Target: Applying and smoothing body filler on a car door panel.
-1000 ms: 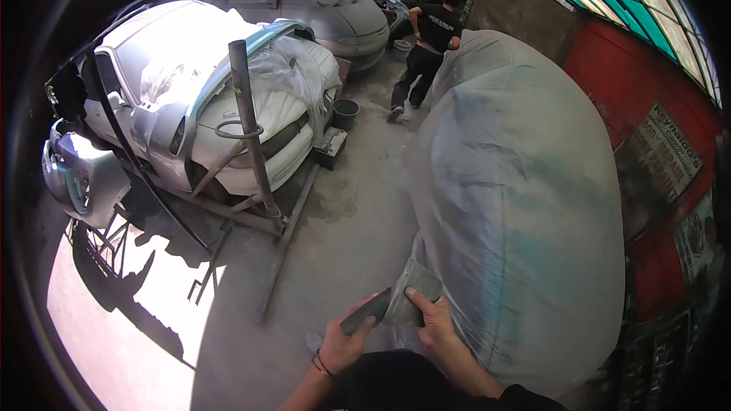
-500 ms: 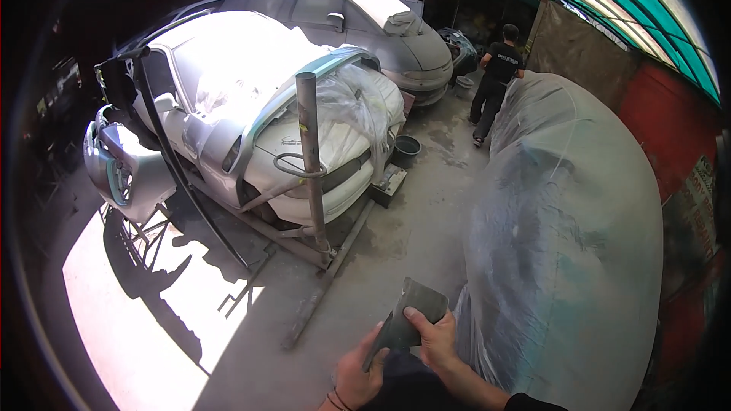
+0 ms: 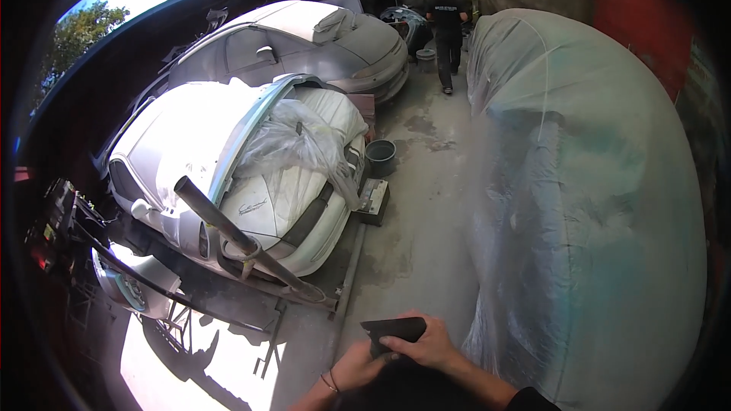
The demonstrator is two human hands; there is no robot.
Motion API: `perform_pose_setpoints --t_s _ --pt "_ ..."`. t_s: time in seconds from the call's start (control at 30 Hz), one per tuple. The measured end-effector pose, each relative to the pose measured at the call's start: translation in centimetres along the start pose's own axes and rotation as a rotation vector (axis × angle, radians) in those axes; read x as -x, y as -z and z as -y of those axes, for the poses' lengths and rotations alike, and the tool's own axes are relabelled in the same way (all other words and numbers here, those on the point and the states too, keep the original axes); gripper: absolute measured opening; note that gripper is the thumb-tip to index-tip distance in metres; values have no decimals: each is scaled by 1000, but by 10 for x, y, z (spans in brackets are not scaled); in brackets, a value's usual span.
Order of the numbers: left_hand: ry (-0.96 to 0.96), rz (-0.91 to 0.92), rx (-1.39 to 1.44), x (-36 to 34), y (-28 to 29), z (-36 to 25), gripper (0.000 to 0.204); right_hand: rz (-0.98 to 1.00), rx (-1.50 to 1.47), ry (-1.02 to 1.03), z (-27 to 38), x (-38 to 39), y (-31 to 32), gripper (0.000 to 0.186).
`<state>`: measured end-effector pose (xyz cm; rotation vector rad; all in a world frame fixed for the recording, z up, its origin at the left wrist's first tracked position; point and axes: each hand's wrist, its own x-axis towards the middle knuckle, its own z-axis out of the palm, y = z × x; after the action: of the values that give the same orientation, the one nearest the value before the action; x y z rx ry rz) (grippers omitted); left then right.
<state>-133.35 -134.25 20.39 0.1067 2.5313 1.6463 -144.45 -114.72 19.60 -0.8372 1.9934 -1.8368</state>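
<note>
Near the lower edge, both my hands grip one dark grey sheet of sandpaper (image 3: 397, 329), bent along its length. My left hand (image 3: 358, 365), with a thin band at the wrist, has its fingers closed on the sheet's lower left part. The thumb of my right hand (image 3: 432, 344) presses on the sheet's near face; most of its other fingers are hidden behind. The sheet is held in the air in front of my dark clothing, apart from the cars.
A plastic-draped car (image 3: 601, 183) stands close on the right. Left are a dusty white car (image 3: 282, 205) with a metal post (image 3: 244, 236) before it, and a loose bumper (image 3: 137, 281). A black bucket (image 3: 381, 155) sits in the aisle; a person (image 3: 448, 27) is farther back.
The sandpaper has gone from upright to nearly level, and my hands have closed in around it. My view has shifted, and the person in the aisle has walked farther off.
</note>
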Motion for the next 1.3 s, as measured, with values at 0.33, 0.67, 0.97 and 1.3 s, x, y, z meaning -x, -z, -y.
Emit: perform_pose_setpoints --t_s 0.33,0.67,0.97,1.3 --pt "-277 -62 63 -208 -13 -46 58 -918 -832 -225 -67 -73 109 42" --pt "-314 30 -118 -397 116 14 86 -656 -564 -171 -89 -303 139 29" --pt "-96 472 136 -625 254 120 47 -203 311 -92 -92 -549 197 23" --pt "153 -94 123 -796 328 172 51 -985 -373 -378 -207 -710 306 27"
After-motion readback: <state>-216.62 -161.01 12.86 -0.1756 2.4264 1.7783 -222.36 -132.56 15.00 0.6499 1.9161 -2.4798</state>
